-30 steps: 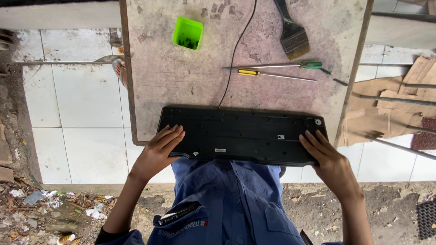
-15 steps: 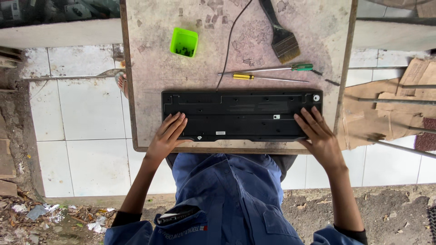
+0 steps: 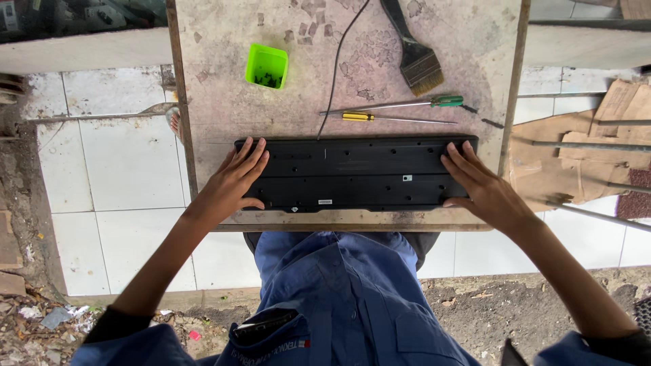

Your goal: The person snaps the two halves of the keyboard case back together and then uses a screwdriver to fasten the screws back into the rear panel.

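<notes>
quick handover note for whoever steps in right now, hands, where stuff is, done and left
Left hand: flat on the left end of the long black plastic keyboard, fingers spread, gripping nothing.
Right hand: flat on the keyboard's right end, likewise.
The keyboard lies underside up along the near edge of the worn wooden table, its black cable running away across the top.
Behind it: yellow-handled screwdriver, green-handled screwdriver, flat paintbrush, small green plastic tub.
Done: keyboard turned face down and steadied.
Left: back still closed; no tool in hand yet.
</notes>
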